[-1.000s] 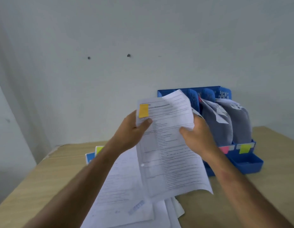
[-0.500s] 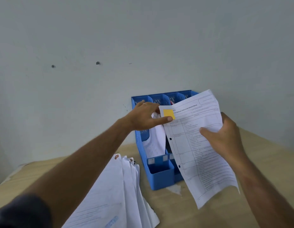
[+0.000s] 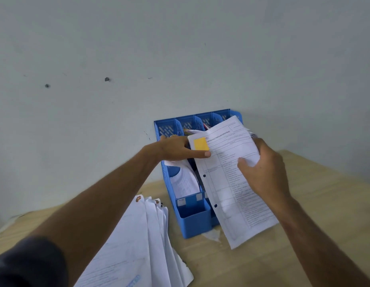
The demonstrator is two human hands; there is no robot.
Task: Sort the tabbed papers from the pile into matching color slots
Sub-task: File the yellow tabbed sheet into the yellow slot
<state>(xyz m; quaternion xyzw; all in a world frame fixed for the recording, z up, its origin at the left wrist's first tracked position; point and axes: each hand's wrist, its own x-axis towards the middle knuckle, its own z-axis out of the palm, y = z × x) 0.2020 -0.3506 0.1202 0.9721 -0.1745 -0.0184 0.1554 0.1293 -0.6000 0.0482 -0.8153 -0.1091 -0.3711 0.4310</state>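
Sheet [image 3: 231, 172] now lower, closer over blue organizer [image 3: 192, 220]. Left hand [image 3: 175, 148] pinches corner under orange tab [image 3: 200, 144]; right hand [image 3: 262, 168] grips right edge, crumpling it. Risk: sheet snags divider, enters wrong slot. Pile [image 3: 138, 245] on table.

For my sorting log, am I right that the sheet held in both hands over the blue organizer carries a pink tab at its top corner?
Not quite: the head view shows the tab is yellow-orange, not pink. The sheet is indeed held by the left hand and right hand over the blue organizer.
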